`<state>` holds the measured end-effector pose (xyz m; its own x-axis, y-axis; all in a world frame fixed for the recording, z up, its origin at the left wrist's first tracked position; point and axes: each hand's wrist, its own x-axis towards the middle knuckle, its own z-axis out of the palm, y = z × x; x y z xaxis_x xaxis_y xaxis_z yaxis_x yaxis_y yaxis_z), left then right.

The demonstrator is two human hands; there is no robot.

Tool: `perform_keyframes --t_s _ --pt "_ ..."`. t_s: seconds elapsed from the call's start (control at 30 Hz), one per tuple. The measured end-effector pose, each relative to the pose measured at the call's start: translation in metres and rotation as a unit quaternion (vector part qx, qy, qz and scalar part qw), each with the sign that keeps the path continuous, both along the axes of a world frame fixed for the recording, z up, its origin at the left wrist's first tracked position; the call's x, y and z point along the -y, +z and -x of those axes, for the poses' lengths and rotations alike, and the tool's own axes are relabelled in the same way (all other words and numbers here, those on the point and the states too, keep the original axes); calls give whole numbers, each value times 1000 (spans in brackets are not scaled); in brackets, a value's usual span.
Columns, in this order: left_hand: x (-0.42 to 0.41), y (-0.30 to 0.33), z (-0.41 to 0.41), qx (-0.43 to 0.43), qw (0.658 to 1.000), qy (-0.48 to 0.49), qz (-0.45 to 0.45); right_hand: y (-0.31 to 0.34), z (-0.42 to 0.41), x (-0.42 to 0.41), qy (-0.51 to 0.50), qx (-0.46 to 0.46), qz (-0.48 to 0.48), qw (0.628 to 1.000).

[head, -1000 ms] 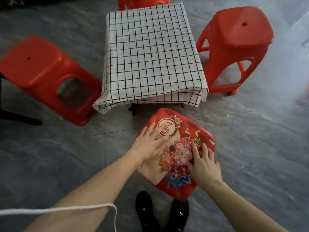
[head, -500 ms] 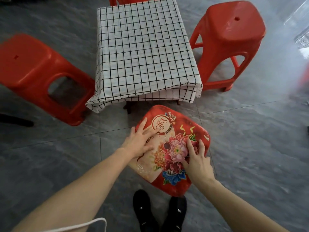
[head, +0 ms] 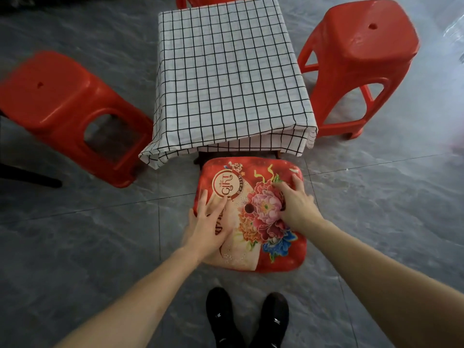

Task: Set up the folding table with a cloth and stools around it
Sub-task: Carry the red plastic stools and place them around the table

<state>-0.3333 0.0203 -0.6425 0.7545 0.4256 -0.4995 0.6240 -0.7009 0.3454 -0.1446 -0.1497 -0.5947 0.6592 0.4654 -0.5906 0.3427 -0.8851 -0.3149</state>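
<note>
**Last stool going in at the near side**

At the left of the frame we have a plain red stool, standing near the worktop's left side with a gap of floor between them. Just right of it, in the upper middle, the worktop is already dressed: the checked cloth covers its whole top and hangs over the near edge, a little lower at the lower-left corner than at the right, with dark legs showing beneath. Behind its far edge, at the top of the frame, a sliver of another red stool shows.

Below the worktop, in the centre, is the printed stool, its seat patterned with flowers and a round emblem, its far edge just beside the hanging cloth. Our left hand lies flat on the seat's left part, fingers spread and straight, so that grip is open and pressing. Our right hand rests on the seat's right part with the fingers bent over the flower print toward the far-right corner; it looks like a loose hold on the seat. Our black shoes stand just below.

At the upper right a fourth red stool stands close to the worktop's right side.

We judge the job nearly done: table up, cloth on, three stools placed. What seems left is squaring this one and letting go.
</note>
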Motion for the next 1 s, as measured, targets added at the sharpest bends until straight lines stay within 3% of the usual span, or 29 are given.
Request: perform_keyframes --t_s 0.2,0.47,1.0 --pt "9 13 0 16 999 32 16 6 7 5 36 46 6 998" --pt "22 32 10 -86 995 -36 35 -14 70 65 225 37 95 969" --pt "54 31 7 -91 996 -19 15 -9 49 86 235 73 74 966"
